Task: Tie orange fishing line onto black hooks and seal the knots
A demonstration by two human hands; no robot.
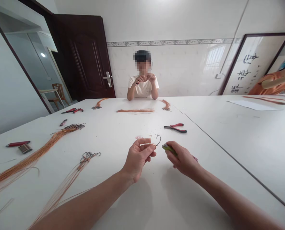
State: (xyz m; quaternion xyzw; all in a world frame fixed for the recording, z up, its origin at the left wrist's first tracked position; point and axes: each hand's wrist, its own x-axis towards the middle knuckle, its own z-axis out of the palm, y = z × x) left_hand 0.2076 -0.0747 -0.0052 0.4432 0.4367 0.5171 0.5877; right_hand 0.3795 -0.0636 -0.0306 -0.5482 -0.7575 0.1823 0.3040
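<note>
Between the thumb and fingers of my left hand (141,153) is a dark fish hook (158,140), its bend pointing up. A tan wrap covers one of that hand's fingers. My right hand (183,157) is closed around a small tool with a green body (169,149); its kind is mostly hidden by the fingers. The tool's tip is a short way right of the hook, not touching it. Beyond my hands lie pliers (175,128) with red and black handles. A small bundle of hooks on orange lines (88,156) rests left of my left hand.
A large bundle of hooked orange lines (58,135) spreads across the left side of the white table (219,191). Near it are a red tool (18,144), a small metallic block (25,148) and more pliers (73,110). A co-worker (143,84) sits opposite; another person (276,81) is at right.
</note>
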